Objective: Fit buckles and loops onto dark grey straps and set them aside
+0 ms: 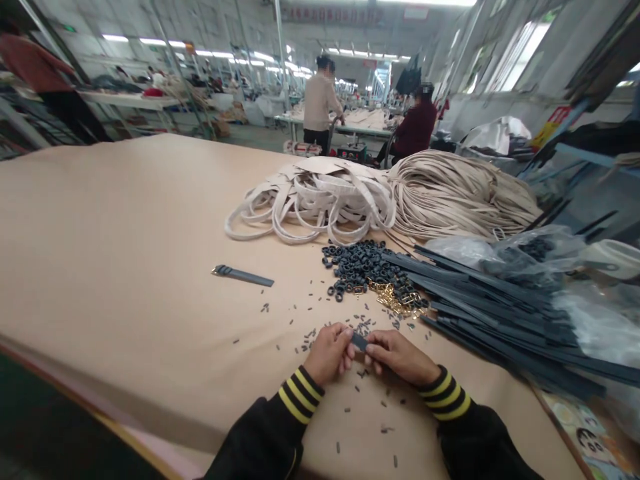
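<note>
The left hand and right hand each pinch, fingertips closed, one end of a short, flat, dark blue-grey strip over the tan-covered counter. Should either pinch slacken, the strip could drop among small dark oblong bits scattered there. A clear plastic bag, far right, contains dark pieces, indistinct.

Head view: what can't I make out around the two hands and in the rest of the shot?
All in the head view:
Full shape of the dark piece: partly covered by the left hand and right hand.
Number of gold buckles: too small and overlapping.
Some right ends of the long dark strips: under clear plastic or past the right edge.
Red wall lettering: blurred.
</note>
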A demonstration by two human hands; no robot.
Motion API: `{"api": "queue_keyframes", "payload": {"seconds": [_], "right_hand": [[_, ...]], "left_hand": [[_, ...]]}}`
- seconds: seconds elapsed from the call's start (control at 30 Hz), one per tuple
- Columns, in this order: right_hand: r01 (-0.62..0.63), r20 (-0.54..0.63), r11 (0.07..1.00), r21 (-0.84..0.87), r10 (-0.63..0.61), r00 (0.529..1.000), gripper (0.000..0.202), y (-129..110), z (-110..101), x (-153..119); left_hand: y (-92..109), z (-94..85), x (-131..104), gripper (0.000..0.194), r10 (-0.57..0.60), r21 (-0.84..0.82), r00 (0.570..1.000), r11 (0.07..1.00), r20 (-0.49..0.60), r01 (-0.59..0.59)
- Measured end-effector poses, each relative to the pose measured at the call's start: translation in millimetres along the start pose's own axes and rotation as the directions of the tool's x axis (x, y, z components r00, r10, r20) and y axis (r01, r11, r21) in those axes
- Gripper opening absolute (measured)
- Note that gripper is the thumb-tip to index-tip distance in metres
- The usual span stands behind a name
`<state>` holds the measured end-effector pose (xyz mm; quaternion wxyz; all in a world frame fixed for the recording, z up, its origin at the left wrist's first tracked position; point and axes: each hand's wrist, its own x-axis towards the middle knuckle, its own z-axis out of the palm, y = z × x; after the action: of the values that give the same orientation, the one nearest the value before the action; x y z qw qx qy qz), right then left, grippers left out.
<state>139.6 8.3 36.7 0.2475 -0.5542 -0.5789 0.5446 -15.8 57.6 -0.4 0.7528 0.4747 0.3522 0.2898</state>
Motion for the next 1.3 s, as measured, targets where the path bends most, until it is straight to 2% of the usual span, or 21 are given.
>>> {"api": "queue_keyframes", "payload": {"seconds": [0.07,0.17,0.4,0.57,0.7,0.8,0.83,0.9,0.97,1.03,1.1,1.3], "right_hand": [[-0.019,0.047,0.984,0.178,0.011,0.999,0.027,8,-3,1],[-0.045,0.074,0.958,0.282,0.025,0.997,0.031,15,-5,2],[-0.085,0.116,0.936,0.342,0.048,0.992,0.035,17,-14,-5],[-0.145,0.123,0.93,0.339,0.109,0.986,0.042,16,-23,-14],[-0.078,0.116,0.975,0.207,0.055,0.992,0.039,11,-25,-16],[0.047,0.05,0.995,-0.09,-0.042,0.998,0.029,7,-22,-15],[0.076,-0.018,0.969,-0.234,-0.082,0.996,0.027,7,-20,-16],[0.066,-0.157,0.862,-0.502,-0.166,0.974,0.029,8,-16,-16],[0.022,-0.231,0.768,-0.64,-0.22,0.948,0.034,11,-13,-17],[0.014,-0.242,0.758,-0.653,-0.226,0.944,0.039,13,-11,-18],[0.021,-0.251,0.791,-0.612,-0.219,0.943,0.041,13,-12,-18],[0.002,-0.255,0.852,-0.524,-0.159,0.954,0.031,11,-14,-16]], "left_hand": [[1,-3.9,1,0.029,-0.032,-0.045,0.999,0.999,-0.043,0.03],[1,-2.8,3,0.03,-0.061,-0.048,0.995,0.997,-0.079,0.057],[1,0.7,6,0.031,-0.058,-0.022,0.992,0.998,-0.113,0.056],[2,2.8,6,0.031,-0.06,-0.029,0.986,0.998,-0.154,0.056],[5,2.4,5,0.029,-0.035,-0.072,0.989,0.997,-0.147,0.024],[7,-0.9,3,0.031,-0.027,-0.155,0.992,0.988,-0.119,0.008],[7,-2.1,3,0.032,-0.033,-0.183,0.994,0.983,-0.104,0.014],[5,-3.8,2,0.033,-0.038,-0.212,0.995,0.977,-0.092,0.018],[1,-3.9,2,0.032,-0.019,-0.185,0.994,0.983,-0.105,-0.001],[-3,-2.2,2,0.03,0.024,-0.114,0.989,0.993,-0.148,-0.042],[-7,0.2,3,0.029,0.058,-0.046,0.982,0.997,-0.183,-0.067],[-9,3.0,4,0.025,0.068,0.009,0.976,0.998,-0.209,-0.068]]}}
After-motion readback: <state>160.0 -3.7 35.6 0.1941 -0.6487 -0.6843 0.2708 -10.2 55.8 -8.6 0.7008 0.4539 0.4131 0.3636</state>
